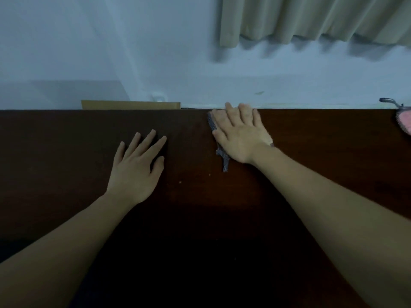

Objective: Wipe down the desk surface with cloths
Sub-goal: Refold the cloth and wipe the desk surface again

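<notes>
Two hands lie flat on a desk. The left hand is nearer; the right hand presses a cloth at the far edge. A second cloth lies far right, a curtain hangs behind.

A room at home, I'd say.
I see a dark wooden desk pushed against a plain white wall, beige curtain hanging above.
</notes>
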Demonstrator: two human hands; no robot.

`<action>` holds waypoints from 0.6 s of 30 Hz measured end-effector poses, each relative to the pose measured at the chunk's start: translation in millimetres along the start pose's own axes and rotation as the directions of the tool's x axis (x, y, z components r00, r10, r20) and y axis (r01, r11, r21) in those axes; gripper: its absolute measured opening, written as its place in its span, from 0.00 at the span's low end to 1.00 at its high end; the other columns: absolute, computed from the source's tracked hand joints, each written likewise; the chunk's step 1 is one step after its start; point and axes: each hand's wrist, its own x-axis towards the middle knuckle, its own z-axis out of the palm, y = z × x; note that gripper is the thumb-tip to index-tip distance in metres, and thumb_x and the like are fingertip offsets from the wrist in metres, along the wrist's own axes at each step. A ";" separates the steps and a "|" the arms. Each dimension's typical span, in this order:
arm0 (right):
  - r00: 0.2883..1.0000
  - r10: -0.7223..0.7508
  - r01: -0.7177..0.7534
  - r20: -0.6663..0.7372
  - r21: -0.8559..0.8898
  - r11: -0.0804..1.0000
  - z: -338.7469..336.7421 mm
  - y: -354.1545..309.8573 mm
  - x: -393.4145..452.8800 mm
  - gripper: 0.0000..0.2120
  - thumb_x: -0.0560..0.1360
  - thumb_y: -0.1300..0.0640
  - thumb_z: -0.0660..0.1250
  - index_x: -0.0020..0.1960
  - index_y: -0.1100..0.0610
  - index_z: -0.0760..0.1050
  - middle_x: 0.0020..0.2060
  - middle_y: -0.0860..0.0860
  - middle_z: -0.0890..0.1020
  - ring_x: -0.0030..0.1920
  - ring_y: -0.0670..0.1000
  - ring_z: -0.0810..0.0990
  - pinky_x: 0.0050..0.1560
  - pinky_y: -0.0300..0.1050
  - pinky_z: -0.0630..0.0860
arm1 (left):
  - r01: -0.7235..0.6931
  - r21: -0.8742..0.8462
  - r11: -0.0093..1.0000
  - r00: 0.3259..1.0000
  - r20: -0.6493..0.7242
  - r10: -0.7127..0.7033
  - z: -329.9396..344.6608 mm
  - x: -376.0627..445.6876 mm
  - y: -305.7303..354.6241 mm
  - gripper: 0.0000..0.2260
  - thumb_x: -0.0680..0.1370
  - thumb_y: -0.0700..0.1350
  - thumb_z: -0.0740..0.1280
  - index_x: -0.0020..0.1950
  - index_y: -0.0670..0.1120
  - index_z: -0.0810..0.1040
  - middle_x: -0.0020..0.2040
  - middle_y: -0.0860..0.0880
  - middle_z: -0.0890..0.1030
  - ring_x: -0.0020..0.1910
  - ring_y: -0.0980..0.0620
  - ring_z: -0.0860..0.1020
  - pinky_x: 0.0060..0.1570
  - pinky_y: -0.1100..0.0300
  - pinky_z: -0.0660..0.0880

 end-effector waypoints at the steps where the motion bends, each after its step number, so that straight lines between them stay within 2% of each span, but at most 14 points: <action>1: 0.999 -0.035 0.035 0.003 -0.008 0.999 4.1 -9.1 -12.5 0.29 0.84 0.38 0.39 0.81 0.41 0.36 0.82 0.51 0.38 0.80 0.60 0.34 0.78 0.63 0.35 | 0.002 -0.002 1.000 1.000 -0.013 -0.002 1.5 0.0 0.1 0.26 0.82 0.61 0.45 0.82 0.61 0.54 0.82 0.58 0.50 0.82 0.54 0.43 0.79 0.49 0.39; 4: 0.972 -0.236 0.236 0.015 -0.028 0.971 20.3 -33.4 -69.8 0.31 0.79 0.35 0.33 0.80 0.40 0.32 0.81 0.50 0.36 0.80 0.59 0.31 0.78 0.62 0.33 | 0.020 0.008 1.000 0.999 -0.033 -0.020 2.0 -0.5 1.4 0.23 0.85 0.58 0.48 0.82 0.61 0.55 0.82 0.58 0.50 0.82 0.54 0.44 0.79 0.49 0.39; 6: 0.937 -0.347 0.348 0.045 -0.017 0.937 27.3 -38.4 -102.1 0.30 0.80 0.35 0.35 0.80 0.38 0.34 0.81 0.48 0.36 0.80 0.57 0.30 0.78 0.60 0.32 | 0.027 0.010 1.000 0.999 -0.035 -0.026 2.6 -1.1 2.6 0.24 0.85 0.58 0.47 0.81 0.61 0.55 0.82 0.58 0.51 0.82 0.53 0.44 0.80 0.49 0.41; 8: 0.924 -0.377 0.379 0.055 -0.029 0.925 28.3 -32.9 -106.4 0.29 0.82 0.35 0.40 0.81 0.37 0.36 0.81 0.46 0.35 0.80 0.55 0.30 0.78 0.58 0.31 | 0.024 0.005 1.000 0.999 -0.039 -0.024 2.0 -1.2 2.3 0.24 0.84 0.59 0.46 0.81 0.61 0.55 0.82 0.58 0.51 0.82 0.53 0.45 0.80 0.48 0.41; 10: 0.940 -0.338 0.340 0.045 -0.067 0.938 23.2 -23.7 -83.5 0.29 0.81 0.34 0.38 0.79 0.35 0.33 0.80 0.45 0.34 0.79 0.54 0.29 0.78 0.58 0.31 | 0.022 0.009 1.000 0.999 -0.025 -0.021 1.3 -0.3 1.2 0.24 0.84 0.59 0.45 0.81 0.61 0.54 0.82 0.58 0.50 0.82 0.54 0.44 0.80 0.48 0.41; 12: 0.971 -0.239 0.241 0.023 -0.086 0.967 13.7 -13.5 -44.7 0.29 0.80 0.34 0.34 0.79 0.35 0.32 0.81 0.45 0.35 0.80 0.55 0.30 0.78 0.58 0.32 | 0.018 0.011 1.000 1.000 -0.020 -0.018 1.0 0.0 0.5 0.24 0.84 0.59 0.45 0.81 0.62 0.54 0.82 0.58 0.50 0.82 0.54 0.44 0.80 0.49 0.41; 15: 0.998 -0.067 0.067 -0.013 -0.033 0.997 -0.7 -3.0 9.3 0.28 0.83 0.36 0.38 0.81 0.38 0.36 0.82 0.48 0.38 0.81 0.57 0.35 0.79 0.60 0.35 | 0.017 0.014 1.000 1.000 -0.022 -0.017 1.7 0.3 -0.8 0.24 0.84 0.60 0.45 0.81 0.62 0.53 0.82 0.59 0.49 0.81 0.55 0.43 0.80 0.49 0.40; 18: 1.000 0.010 -0.010 -0.008 -0.002 1.000 -3.8 -10.3 23.6 0.28 0.84 0.38 0.40 0.82 0.40 0.38 0.82 0.49 0.39 0.81 0.58 0.36 0.79 0.61 0.34 | 0.016 0.018 1.000 0.999 -0.029 -0.016 2.1 -0.3 -1.0 0.23 0.85 0.59 0.47 0.81 0.63 0.53 0.82 0.59 0.49 0.81 0.55 0.43 0.79 0.50 0.39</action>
